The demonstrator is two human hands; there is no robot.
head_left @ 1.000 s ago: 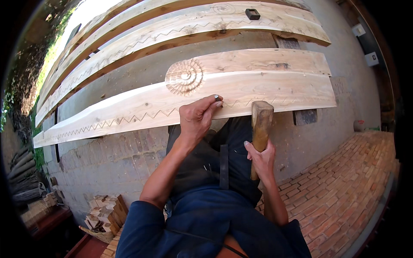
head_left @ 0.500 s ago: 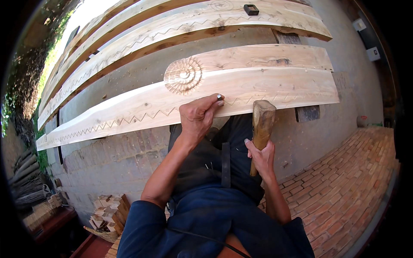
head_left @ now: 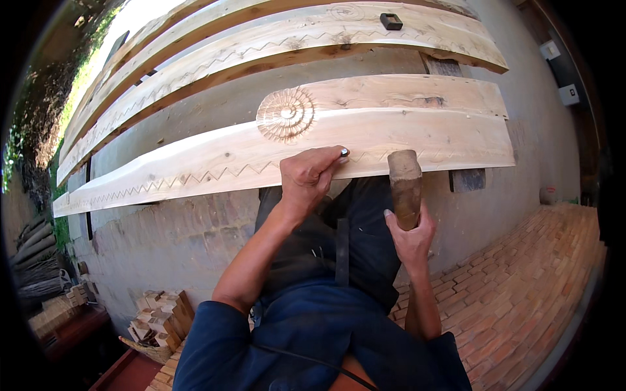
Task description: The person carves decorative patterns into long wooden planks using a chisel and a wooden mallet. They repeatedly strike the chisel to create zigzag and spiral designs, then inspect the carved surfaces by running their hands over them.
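My left hand (head_left: pixel 304 177) is closed around a chisel, of which only the shiny struck end (head_left: pixel 344 152) shows above my thumb and forefinger. It stands at the near edge of a pale wooden board (head_left: pixel 365 130), on a carved zigzag line (head_left: pixel 215 174); the cutting tip is hidden. A round fluted rosette (head_left: pixel 287 114) is carved into the same board, beyond my left hand. My right hand (head_left: pixel 414 240) grips a worn wooden mallet (head_left: pixel 405 179) by its handle. The mallet head is raised near the board's front edge, to the right of the chisel and apart from it.
More long boards (head_left: pixel 274 49) lie behind, one with a similar zigzag. On it sits a small black box-like object (head_left: pixel 390 21). Dark wooden supports (head_left: pixel 467 180) carry the near board. Brick paving (head_left: pixel 508 274) is at right, stacked wood blocks (head_left: pixel 160 319) at lower left.
My left hand and the chisel have shifted slightly right along the zigzag. My right hand has moved right and a little forward, and the mallet is tilted differently. The whole view has shifted slightly.
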